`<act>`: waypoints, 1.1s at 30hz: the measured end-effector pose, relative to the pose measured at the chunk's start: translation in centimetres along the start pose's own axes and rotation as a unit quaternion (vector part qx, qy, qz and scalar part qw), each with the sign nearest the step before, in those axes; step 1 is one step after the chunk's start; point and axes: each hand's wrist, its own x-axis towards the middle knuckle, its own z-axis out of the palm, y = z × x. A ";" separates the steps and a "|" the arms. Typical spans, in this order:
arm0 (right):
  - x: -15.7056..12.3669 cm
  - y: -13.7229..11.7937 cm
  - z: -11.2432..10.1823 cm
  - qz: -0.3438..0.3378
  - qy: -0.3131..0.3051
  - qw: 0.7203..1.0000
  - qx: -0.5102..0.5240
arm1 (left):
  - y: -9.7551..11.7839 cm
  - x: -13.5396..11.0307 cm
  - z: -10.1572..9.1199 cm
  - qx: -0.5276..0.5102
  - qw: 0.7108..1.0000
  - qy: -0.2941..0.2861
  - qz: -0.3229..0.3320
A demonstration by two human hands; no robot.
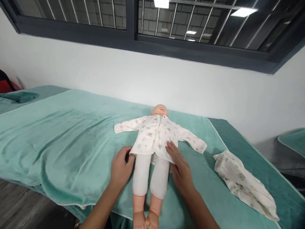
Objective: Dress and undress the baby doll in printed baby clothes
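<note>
A baby doll (160, 110) lies on its back on the green cover, head toward the wall and feet toward me. It wears a white printed baby jacket (149, 135) with both sleeves spread out. White padded legs (140, 175) show below the hem. My left hand (122, 167) pinches the jacket's lower corner on the left side, thumb and fingers closed. My right hand (179, 167) lies with straight fingers on the jacket's lower right front, flat against the cloth.
Folded white printed clothing (245, 183) lies on the right of the bed. The green cover (71, 143) has wrinkles on the left. Behind the bed rises a white wall (107, 73) with a dark-framed, barred window (152, 43). Another green-covered surface (294, 141) stands at far right.
</note>
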 end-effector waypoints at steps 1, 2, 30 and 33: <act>-0.5 0.0 -0.1 0.001 -0.003 1.000 -0.002 | 0.0 0.0 0.0 0.001 1.000 0.003 0.006; -1.0 -0.1 -0.3 0.001 -0.005 1.000 -0.004 | 0.0 0.1 0.0 0.003 1.000 0.007 0.014; 7.9 10.2 -1.4 0.407 0.176 0.863 0.240 | 5.2 9.4 7.1 -0.547 0.791 -0.220 -0.164; 8.0 11.1 -1.8 0.412 0.176 0.855 0.263 | 5.4 10.1 7.9 -0.547 0.786 -0.239 -0.162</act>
